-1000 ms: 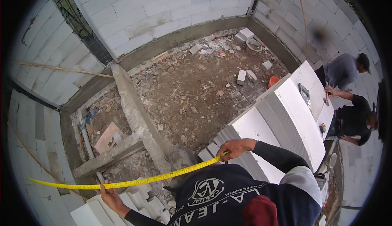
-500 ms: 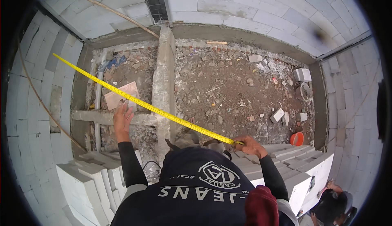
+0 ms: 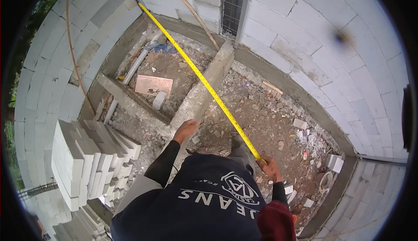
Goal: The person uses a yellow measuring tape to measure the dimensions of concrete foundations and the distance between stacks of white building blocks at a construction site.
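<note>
A long yellow measuring tape (image 3: pixel 217 99) stretches out straight in front of me, from my right hand to the far left, where its end appears at the corner of the block walls. My right hand (image 3: pixel 269 168) is closed around the near end of the tape, close to my right side. The tape's case, if it is in that hand, is hidden. My left hand (image 3: pixel 186 130) is held out in front of my body beside a concrete beam (image 3: pixel 204 90). Its fingers are stretched out, apart from the tape, and hold nothing.
Light grey block walls (image 3: pixel 322 58) enclose rubble-strewn ground (image 3: pixel 265 114). A low concrete cross beam (image 3: pixel 130 103) meets the long one. Stacked white blocks (image 3: pixel 82 158) stand at left. A pinkish board (image 3: pixel 153 85), a pipe (image 3: pixel 137 64) and a leaning wooden pole (image 3: pixel 191 12) lie beyond.
The view has turned, and the stack of blocks on the right has left it. The tape's far end now appears at the wall corner. My left hand has drawn back toward my body.
</note>
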